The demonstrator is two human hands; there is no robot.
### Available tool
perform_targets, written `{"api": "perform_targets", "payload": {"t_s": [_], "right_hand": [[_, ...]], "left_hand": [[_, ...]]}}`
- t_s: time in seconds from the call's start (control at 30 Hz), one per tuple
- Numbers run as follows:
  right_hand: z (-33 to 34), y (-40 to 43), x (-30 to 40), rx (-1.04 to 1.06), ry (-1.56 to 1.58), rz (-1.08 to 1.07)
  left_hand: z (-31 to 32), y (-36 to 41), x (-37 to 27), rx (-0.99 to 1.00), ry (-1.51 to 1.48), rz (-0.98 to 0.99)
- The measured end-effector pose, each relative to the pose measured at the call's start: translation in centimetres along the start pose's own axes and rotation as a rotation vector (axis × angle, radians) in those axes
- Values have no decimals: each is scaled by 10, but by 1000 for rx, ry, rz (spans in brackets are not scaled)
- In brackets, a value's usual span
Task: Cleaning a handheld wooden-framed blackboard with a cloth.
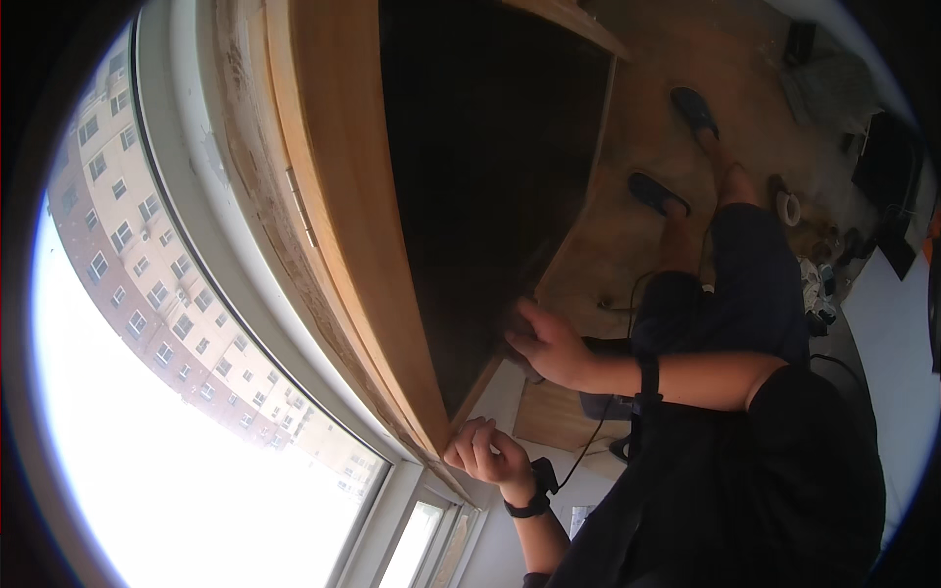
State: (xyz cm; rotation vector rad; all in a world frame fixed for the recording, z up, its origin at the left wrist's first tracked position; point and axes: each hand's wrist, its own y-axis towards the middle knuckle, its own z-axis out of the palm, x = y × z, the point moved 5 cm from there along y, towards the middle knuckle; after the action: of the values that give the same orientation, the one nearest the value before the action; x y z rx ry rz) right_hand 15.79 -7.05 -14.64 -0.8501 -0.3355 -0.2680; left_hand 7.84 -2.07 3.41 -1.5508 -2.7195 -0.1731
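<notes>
A large wooden frame (345, 184) around a dark panel (492, 147) stands before me, at the window side. My left hand (487, 454) has its fingers curled at the frame's lower corner in the picture, touching the wood. Higher up, my right hand (548, 344) holds the frame's thinner edge, its fingertips overlapping the dark panel and partly lost in shadow. A metal hinge (300, 207) sits on the long side of the wood. A black band with a small device (540, 485) is strapped around my left wrist, and a cable runs from it.
Beyond the pale window frame (192, 147), apartment buildings (162, 257) show through glass. My feet, in dark slippers (658, 192), stand on a brown floor (588, 272). Shoes (788, 208) and other clutter lie behind me, near a white surface (889, 323). A loose cable (588, 450) hangs near my body.
</notes>
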Motion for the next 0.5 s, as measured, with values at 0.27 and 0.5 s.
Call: {"api": "perform_targets", "payload": {"t_s": [0.27, 0.5], "right_hand": [[-16, 0, 20, -136, -544, -714], [-96, 79, -93, -369, -759, -663]], "left_hand": [[5, 2, -6, -8, -46, 36], [5, 2, -7, 11, -37, -25]]}}
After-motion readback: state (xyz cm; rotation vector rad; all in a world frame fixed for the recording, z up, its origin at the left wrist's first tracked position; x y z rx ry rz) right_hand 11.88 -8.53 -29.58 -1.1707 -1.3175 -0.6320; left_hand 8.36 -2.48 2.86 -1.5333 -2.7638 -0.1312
